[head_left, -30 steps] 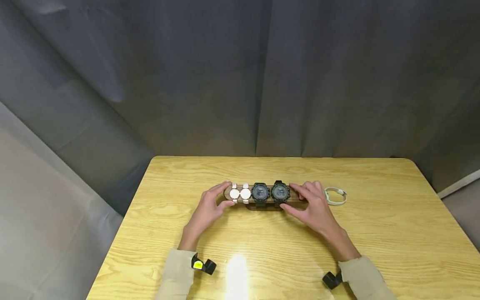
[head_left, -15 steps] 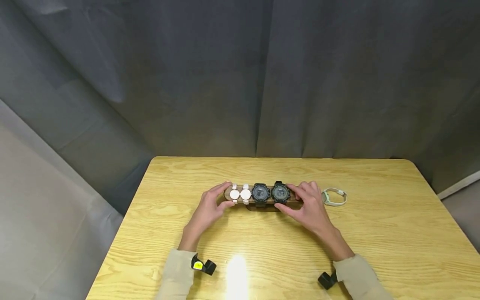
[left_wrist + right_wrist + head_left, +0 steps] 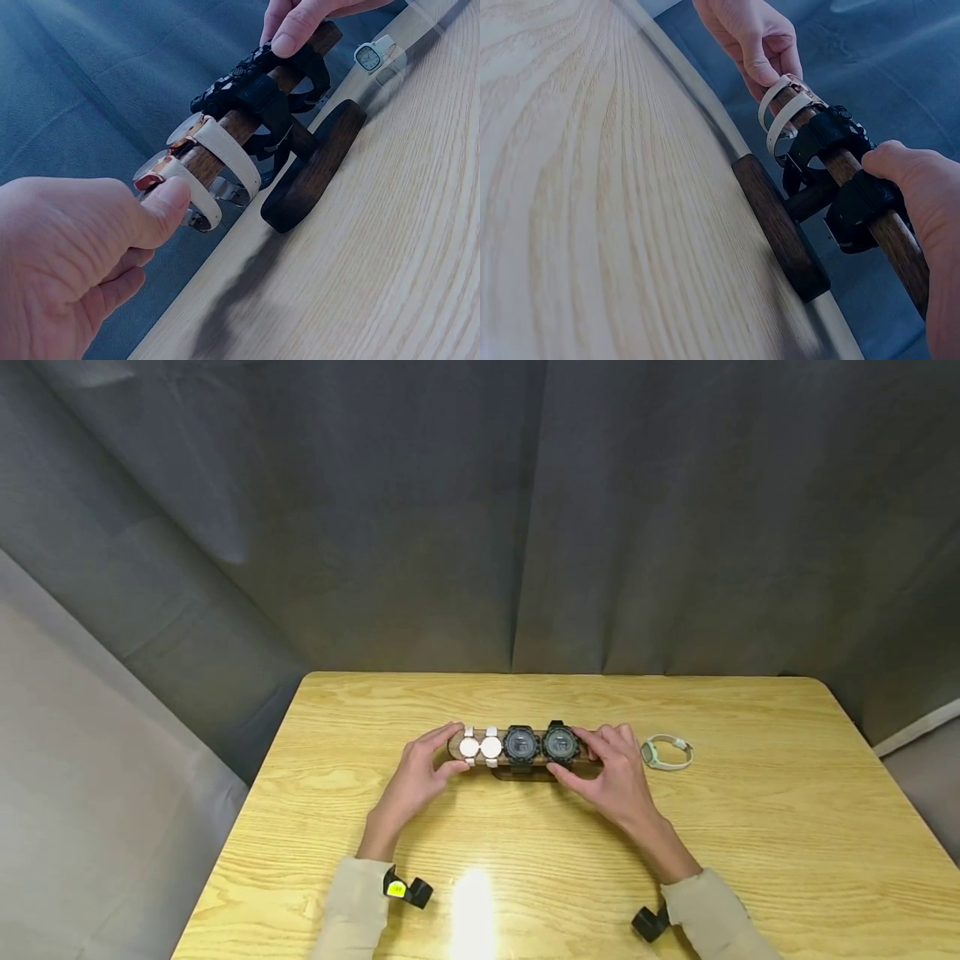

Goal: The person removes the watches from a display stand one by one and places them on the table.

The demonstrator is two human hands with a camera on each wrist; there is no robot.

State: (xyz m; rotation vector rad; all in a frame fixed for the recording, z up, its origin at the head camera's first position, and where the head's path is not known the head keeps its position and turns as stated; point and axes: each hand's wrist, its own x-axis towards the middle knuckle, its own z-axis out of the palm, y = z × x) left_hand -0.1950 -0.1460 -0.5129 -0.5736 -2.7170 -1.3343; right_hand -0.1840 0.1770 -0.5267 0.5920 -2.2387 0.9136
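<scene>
A dark wooden watch stand (image 3: 532, 774) holds several watches in a row along its raised bar. Two white-strapped watches (image 3: 480, 747) hang side by side at its left end, and two chunky black digital watches (image 3: 521, 744) are farther right. My left hand (image 3: 412, 781) pinches the bar's left end, thumb over the outermost white strap (image 3: 225, 157). With thumb and fingers, my right hand (image 3: 618, 777) grips the rightmost black watch (image 3: 561, 744) at its right side. The right wrist view shows that thumb pressed on its black strap (image 3: 862, 199). Fingers behind the bar are hidden.
A pale green and white watch (image 3: 648, 753) lies on the wooden table (image 3: 765, 827) to the right of the stand. Dark grey curtains (image 3: 480, 527) hang behind the table's back edge. A bright light reflection falls near the front.
My right hand has slid a little left along the bar, its thumb and fingers coming closer round the rightmost black watch. The left hand stays where it was.
</scene>
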